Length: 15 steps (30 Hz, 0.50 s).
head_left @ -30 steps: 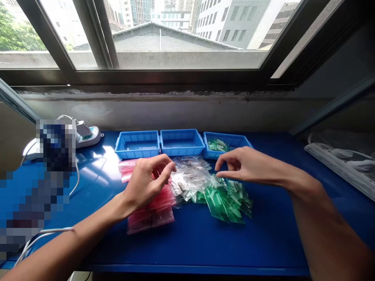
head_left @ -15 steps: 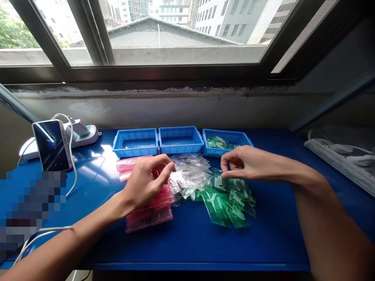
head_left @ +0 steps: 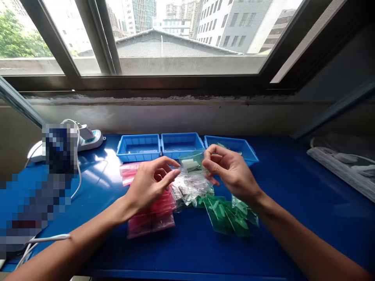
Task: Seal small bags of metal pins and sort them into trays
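Between the thumb and fingers of my right hand (head_left: 228, 166) is the edge of a small green-tinted plastic bag (head_left: 191, 163), with pale, short pieces inside it. My left hand (head_left: 154, 179) hovers to the left of that bag, thumb and fingers apart and nothing between them. Under my left hand lie several pink plastic bags (head_left: 150, 224). A heap of clear bags (head_left: 190, 187) with small metal-looking parts sits in the middle, below the held bag. To its right are more green bags (head_left: 227, 214), overlapping one another on the blue table (head_left: 193, 249).
Along the back stand three blue trays: the left tray (head_left: 139, 158), the middle tray (head_left: 181, 150) and the right tray (head_left: 249, 150), which has green bags in it. A power strip (head_left: 92, 140) is at the back left, another strip (head_left: 342, 168) at the right. A white cable (head_left: 48, 238) crosses my left forearm.
My right hand has lifted a green bag from the pile and brought it left, above the clear bags. My left hand's fingers have spread a little. The view has tilted slightly upward.
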Tool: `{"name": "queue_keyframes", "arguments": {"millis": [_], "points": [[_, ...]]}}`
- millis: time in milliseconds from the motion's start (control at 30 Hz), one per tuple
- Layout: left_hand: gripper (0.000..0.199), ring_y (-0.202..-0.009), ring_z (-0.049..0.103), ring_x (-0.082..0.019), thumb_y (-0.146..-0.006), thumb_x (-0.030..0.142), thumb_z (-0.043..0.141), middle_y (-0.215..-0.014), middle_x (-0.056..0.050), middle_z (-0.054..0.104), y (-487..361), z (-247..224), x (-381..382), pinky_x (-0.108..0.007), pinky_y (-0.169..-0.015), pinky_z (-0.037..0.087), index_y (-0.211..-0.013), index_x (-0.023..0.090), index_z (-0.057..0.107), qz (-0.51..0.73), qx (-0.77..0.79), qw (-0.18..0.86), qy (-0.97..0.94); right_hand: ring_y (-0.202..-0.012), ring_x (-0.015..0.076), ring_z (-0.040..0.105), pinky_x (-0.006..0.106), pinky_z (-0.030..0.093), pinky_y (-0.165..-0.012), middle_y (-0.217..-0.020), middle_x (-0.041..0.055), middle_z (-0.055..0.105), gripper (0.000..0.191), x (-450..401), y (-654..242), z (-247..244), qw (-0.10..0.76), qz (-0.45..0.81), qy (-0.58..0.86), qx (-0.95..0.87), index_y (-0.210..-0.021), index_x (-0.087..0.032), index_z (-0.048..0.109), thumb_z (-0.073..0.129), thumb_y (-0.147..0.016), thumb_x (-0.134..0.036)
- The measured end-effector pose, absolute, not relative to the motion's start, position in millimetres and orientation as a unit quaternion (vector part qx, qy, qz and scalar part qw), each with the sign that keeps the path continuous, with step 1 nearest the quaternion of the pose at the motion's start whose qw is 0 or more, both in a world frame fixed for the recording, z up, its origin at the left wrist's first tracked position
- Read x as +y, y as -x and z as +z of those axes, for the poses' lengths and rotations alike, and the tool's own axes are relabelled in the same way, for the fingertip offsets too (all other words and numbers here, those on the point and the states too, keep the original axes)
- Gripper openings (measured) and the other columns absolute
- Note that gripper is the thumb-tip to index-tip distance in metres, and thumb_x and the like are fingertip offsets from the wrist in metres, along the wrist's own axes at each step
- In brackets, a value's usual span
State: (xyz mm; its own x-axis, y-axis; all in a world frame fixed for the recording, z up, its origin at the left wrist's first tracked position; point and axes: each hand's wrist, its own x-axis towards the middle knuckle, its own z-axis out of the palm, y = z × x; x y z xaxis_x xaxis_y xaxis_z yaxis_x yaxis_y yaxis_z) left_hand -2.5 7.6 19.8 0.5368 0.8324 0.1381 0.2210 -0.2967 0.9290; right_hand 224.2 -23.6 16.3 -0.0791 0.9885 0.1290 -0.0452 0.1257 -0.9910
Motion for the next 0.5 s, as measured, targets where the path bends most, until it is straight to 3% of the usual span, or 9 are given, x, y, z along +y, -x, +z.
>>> {"name": "queue_keyframes", "arguments": {"millis": [200, 500], "points": [[0.023, -0.052, 0.061, -0.010, -0.094, 0.034, 0.072, -0.070, -0.001, 0.068, 3, 20, 8, -0.019, -0.049, 0.051, -0.086, 0.013, 0.068, 0.344, 0.347, 0.556, -0.672, -0.041, 0.0090, 0.055, 0.018, 0.040, -0.038, -0.057, -0.0057, 0.060, 0.038, -27, -210, 2, 0.512, 0.547, 0.407, -0.522, -0.079, -0.021, 0.054, 0.085, -0.084, -0.043], [0.024, -0.052, 0.061, -0.009, -0.093, 0.030, 0.071, -0.067, -0.002, 0.068, 6, 20, 9, -0.019, -0.048, 0.050, -0.078, 0.013, 0.066, 0.354, 0.353, 0.540, -0.677, -0.044, 0.0105, 0.059, 0.020, 0.043, -0.040, -0.065, -0.0005, 0.069, 0.027, -25, -211, 1, 0.495, 0.513, 0.441, -0.545, -0.084, -0.018, 0.066, 0.084, -0.085, -0.038]]}}
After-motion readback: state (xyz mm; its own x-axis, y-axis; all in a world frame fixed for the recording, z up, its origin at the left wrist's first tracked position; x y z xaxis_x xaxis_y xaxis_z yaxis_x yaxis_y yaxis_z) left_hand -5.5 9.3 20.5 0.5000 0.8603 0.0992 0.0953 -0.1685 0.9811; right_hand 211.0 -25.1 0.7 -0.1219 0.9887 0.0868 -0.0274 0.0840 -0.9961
